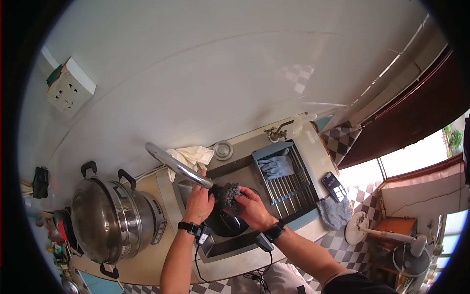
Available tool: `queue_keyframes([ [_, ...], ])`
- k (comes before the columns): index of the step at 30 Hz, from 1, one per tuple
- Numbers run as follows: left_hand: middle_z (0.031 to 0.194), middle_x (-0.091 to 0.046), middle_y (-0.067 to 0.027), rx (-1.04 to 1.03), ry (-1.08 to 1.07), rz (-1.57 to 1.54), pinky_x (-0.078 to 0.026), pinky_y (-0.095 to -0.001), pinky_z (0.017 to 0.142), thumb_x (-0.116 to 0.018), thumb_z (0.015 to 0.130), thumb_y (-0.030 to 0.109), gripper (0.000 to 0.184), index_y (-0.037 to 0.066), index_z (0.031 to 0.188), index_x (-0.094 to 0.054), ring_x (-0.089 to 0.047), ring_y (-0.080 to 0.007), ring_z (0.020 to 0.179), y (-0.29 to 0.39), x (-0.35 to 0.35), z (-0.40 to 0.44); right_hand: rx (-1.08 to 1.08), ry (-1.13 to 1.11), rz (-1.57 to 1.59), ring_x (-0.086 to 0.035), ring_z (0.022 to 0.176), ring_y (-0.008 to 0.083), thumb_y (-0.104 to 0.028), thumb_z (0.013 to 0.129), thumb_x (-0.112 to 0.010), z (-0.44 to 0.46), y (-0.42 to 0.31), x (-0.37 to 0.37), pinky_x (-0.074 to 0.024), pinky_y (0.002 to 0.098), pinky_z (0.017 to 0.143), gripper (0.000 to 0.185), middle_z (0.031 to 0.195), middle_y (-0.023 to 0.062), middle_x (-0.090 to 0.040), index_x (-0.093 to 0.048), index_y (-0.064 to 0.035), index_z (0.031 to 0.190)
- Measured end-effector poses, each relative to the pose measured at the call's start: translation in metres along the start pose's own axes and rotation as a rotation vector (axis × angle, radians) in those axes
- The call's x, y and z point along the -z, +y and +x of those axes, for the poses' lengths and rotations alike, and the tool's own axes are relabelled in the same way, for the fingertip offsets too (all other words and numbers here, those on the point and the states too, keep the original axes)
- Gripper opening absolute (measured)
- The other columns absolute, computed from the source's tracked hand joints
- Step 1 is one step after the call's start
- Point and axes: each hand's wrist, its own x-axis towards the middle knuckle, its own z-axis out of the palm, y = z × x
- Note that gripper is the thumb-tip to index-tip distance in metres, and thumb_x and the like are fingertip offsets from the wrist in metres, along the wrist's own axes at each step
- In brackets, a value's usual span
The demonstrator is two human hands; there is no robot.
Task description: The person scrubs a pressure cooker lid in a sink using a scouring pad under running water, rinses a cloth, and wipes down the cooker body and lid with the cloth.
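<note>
In the sink [215, 251] lies a glossy black pot [223, 226], partly covered by my hands. My left hand [198, 203] is at its left side, thumb against the dark edge and some fingers hidden behind the faucet spout [178, 166]. Pinched in my right hand [253, 210] is a dark steel wool scrubber [229, 196], which touches the upper part of the pot. Black bands with small devices circle both wrists.
A drying rack [297, 208] with blue gloves [275, 167] spans the sink's right side. Left stands a large steel steamer [100, 223]. Behind lie a cream cloth [191, 158] and a round metal lid [223, 150]. A phone [334, 186] and grey cloth [335, 213] sit right.
</note>
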Motion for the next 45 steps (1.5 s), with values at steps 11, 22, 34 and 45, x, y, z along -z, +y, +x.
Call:
queue_keyframes([
  [11, 0.16, -0.044, -0.0201, -0.048, 0.236, -0.153, -0.042, -0.0433, 0.119, -0.057, 0.086, -0.01, 0.069, -0.003, 0.154, -0.043, -0.042, -0.0384, 0.148, -0.002, -0.012, -0.018, -0.041, -0.075, 0.08, -0.067, 0.118, 0.0339, -0.003, 0.108, -0.043, 0.013, -0.006, -0.024, -0.0568, 0.0584, 0.104, 0.028, 0.13, 0.018, -0.064, -0.049, -0.002, 0.136],
  [22, 0.153, -0.054, -0.0208, 0.016, 0.219, -0.289, -0.049, -0.0418, 0.112, -0.058, 0.089, -0.004, 0.052, -0.005, 0.14, -0.057, -0.056, -0.035, 0.138, -0.041, -0.022, 0.012, -0.029, -0.065, -0.002, -0.067, 0.116, 0.0302, -0.005, 0.109, -0.043, 0.003, -0.014, -0.041, -0.0568, 0.0523, 0.105, 0.028, 0.129, 0.0157, -0.065, -0.053, -0.0009, 0.134],
  [34, 0.122, -0.07, -0.0046, 0.563, 0.067, -1.827, -0.056, -0.0355, 0.09, -0.053, 0.111, 0.024, 0.032, 0.008, 0.136, -0.063, -0.068, -0.0156, 0.105, 0.022, -0.066, -0.024, 0.033, 0.081, -0.077, -0.069, 0.108, 0.0231, -0.006, 0.105, -0.055, -0.001, 0.003, -0.008, -0.0592, 0.0405, 0.091, 0.029, 0.123, 0.011, -0.067, -0.054, -0.002, 0.134],
  [45, 0.126, -0.068, -0.0076, 0.575, -0.025, -1.641, -0.055, -0.0393, 0.102, -0.054, 0.107, 0.012, 0.035, 0.004, 0.141, -0.06, -0.066, -0.0183, 0.114, 0.046, -0.065, -0.012, 0.115, 0.09, -0.237, -0.07, 0.109, 0.0255, -0.006, 0.106, -0.056, -0.01, -0.001, 0.007, -0.0604, 0.0378, 0.09, 0.026, 0.125, 0.014, -0.067, -0.053, -0.0029, 0.132],
])
